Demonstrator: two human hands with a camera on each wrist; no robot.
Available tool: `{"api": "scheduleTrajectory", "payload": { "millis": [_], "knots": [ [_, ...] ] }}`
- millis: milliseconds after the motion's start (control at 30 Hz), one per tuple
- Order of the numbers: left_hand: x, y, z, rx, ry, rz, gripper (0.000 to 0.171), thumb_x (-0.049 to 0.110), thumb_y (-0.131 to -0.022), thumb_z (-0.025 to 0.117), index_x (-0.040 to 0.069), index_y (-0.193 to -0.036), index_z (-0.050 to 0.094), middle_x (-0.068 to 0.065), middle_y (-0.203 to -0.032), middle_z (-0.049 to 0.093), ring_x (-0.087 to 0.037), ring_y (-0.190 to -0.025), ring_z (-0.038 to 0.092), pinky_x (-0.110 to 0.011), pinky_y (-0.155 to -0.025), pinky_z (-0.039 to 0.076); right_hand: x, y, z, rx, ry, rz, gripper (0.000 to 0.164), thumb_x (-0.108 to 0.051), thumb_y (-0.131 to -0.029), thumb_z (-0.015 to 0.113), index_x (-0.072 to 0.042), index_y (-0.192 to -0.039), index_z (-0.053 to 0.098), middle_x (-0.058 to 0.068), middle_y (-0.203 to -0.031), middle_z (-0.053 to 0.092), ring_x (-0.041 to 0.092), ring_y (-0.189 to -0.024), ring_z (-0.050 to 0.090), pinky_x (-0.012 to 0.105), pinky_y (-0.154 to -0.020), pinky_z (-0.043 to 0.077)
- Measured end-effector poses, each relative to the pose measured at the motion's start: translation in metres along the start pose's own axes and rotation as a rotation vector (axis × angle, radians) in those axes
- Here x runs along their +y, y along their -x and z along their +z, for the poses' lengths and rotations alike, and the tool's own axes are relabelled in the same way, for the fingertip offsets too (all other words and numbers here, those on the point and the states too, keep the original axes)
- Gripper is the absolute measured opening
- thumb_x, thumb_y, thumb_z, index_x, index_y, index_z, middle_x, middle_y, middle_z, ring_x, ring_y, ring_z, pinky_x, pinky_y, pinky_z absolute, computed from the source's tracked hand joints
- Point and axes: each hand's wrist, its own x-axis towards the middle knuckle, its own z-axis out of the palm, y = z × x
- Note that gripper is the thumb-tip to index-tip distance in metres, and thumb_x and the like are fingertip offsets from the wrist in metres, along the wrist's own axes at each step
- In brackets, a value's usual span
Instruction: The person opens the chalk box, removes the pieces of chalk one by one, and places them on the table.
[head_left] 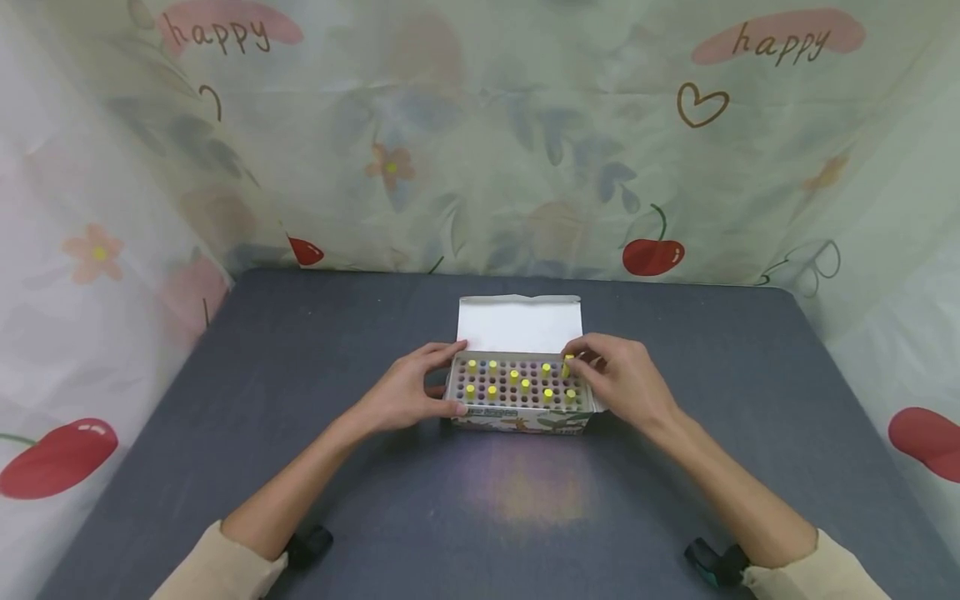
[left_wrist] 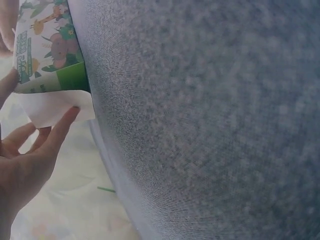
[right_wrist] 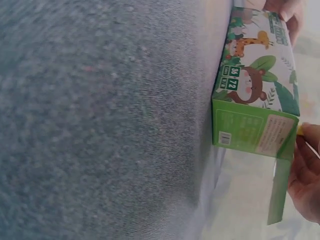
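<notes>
Far left on the grey table (head_left: pixel 337 475): left hand (head_left: pixel 416 387) braced round the box's left end, thumb at the front corner, a finger at the back; the left wrist view shows a fingertip on a loose white flap (left_wrist: pixel 57 107) there. Box (head_left: pixel 517 423) itself mid-table, printed card; walls probably stiff enough for light pressure, likely to buckle under a hard squeeze. Corners look the best hold; the flap a poor one, apt to fold. White lid (head_left: pixel 519 323) stands open behind, thin, no good as a handle. Inside, a grid of holes (head_left: pixel 504 385) with yellow tops (head_left: pixel 513 377) standing proud here and there; material of the sticks not certain, plastic by the look. Near the back right corner of the grid, one yellow stick (head_left: pixel 566 365) pinched between thumb and fingers of the right hand (head_left: pixel 630 383); whether its foot sits in a hole, cannot tell. Judged light, rigid, smooth, perhaps slippery; hard to break, easy to let roll. Best held by the upper end, drawn straight along its length, since neighbours crowd it. Hands well apart, one at each end. Far right, a green end flap (right_wrist: pixel 281 192) hangs out beside the right hand, easily snagged.
</notes>
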Motion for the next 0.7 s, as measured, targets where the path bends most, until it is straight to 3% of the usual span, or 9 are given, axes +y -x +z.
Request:
{"api": "scheduleTrajectory", "payload": {
  "millis": [433, 700],
  "knots": [
    [0.003, 0.001, -0.001, -0.006, -0.003, -0.009, 0.090, 0.018, -0.082, 0.084, 0.018, -0.156, 0.034, -0.014, -0.149, 0.039, -0.034, -0.137, 0.043, -0.040, -0.093, 0.058, -0.004, -0.003, -0.010, 0.068, 0.017, -0.027, 0.019, -0.005, -0.084, 0.080, -0.011, -0.102, 0.078, -0.001, -0.093, 0.074, 0.009, -0.072, 0.065, 0.028, -0.059, 0.056],
    [0.002, 0.000, -0.001, -0.005, 0.016, -0.012, 0.090, 0.019, -0.082, 0.085, 0.019, -0.156, 0.034, -0.014, -0.149, 0.039, -0.033, -0.135, 0.045, -0.040, -0.094, 0.057, -0.009, -0.008, -0.017, 0.142, -0.048, -0.035, 0.021, -0.003, -0.082, 0.081, -0.011, -0.101, 0.078, -0.001, -0.094, 0.075, 0.009, -0.077, 0.069, 0.024, -0.068, 0.059]
  ]
}}
